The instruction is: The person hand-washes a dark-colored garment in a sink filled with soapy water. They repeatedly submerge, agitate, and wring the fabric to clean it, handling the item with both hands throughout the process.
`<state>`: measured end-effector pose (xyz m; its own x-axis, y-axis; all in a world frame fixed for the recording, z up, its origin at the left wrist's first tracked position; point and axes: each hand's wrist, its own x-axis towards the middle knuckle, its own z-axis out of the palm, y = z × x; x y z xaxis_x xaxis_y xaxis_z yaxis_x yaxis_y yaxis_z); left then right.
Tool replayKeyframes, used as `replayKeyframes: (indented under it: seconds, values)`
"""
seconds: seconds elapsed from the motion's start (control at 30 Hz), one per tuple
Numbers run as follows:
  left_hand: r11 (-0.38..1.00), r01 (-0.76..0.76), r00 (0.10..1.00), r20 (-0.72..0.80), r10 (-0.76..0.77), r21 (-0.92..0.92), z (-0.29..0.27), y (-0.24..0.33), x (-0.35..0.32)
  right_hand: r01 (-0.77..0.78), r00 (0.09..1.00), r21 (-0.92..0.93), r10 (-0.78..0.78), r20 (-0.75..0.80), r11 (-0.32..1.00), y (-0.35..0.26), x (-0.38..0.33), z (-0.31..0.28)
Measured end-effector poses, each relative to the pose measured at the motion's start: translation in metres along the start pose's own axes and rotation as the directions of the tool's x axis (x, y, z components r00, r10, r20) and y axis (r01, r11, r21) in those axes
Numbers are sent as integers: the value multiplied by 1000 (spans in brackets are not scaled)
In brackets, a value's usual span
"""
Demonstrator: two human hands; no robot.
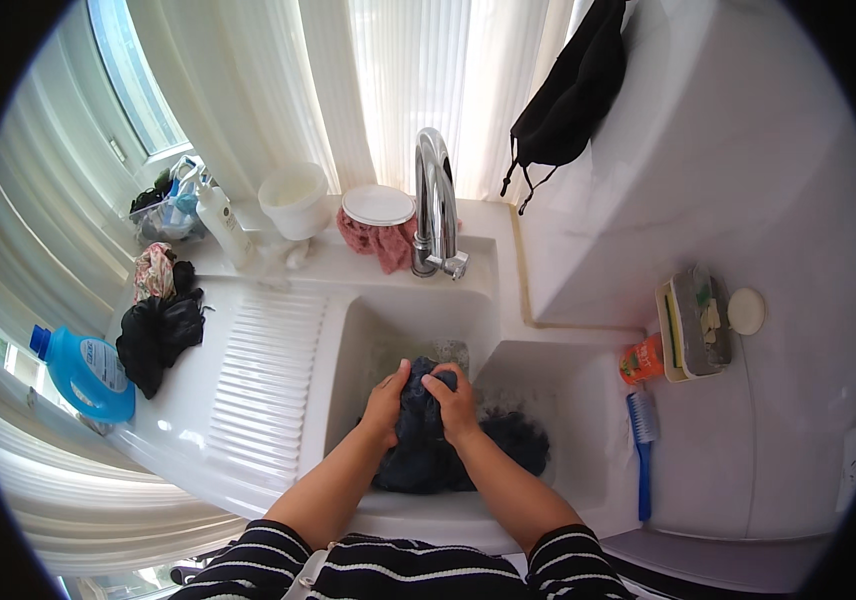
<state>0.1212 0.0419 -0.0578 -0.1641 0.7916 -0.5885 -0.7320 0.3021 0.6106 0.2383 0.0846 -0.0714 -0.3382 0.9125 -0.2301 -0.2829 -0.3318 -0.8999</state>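
A dark blue wet garment point(416, 425) is bunched up in the white sink basin point(343, 360), and part of it spreads to the right in soapy water. My left hand point(385, 402) grips the cloth from its left side. On the other side my right hand point(454, 402) is closed on the same garment, thumb on top. Both hands are close together and lift a fold of it. Beyond them rises a chrome faucet point(435, 200); no water is seen running from it. The garment's lower part lies between my forearms.
Left of the basin is a ribbed washboard point(268, 380), with black cloth point(160, 335) and a blue detergent bottle point(88, 370) farther left. A white tub point(294, 200) and a pink cloth point(378, 240) stand behind. At right are a blue brush point(643, 450) and a soap holder point(693, 325). A black mask point(570, 105) hangs above.
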Motion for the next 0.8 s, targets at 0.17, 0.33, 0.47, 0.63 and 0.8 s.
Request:
replayKeyframes:
  seconds: [0.17, 0.33, 0.47, 0.63, 0.8]
  values:
    - [996, -48, 992, -123, 38, -80, -56, -20, 29, 590, 761, -599, -620, 190, 541, -3, -51, 49]
    - [994, -90, 975, -199, 101, 67, 7, -13, -17, 308, 789, -581, -544, -287, 753, 18, -14, 16]
    - [998, 60, 973, -222, -61, -9, -30, 0, 2, 566, 770, -622, -617, 164, 541, -2, -68, 62]
    - [999, -48, 981, -191, 46, -7, 3, -10, -1, 203, 871, -545, -404, -278, 813, 18, -18, 28]
    - [996, 84, 972, -220, -81, 2, -23, 8, 14, 484, 767, -650, -642, -8, 586, 13, -45, 64]
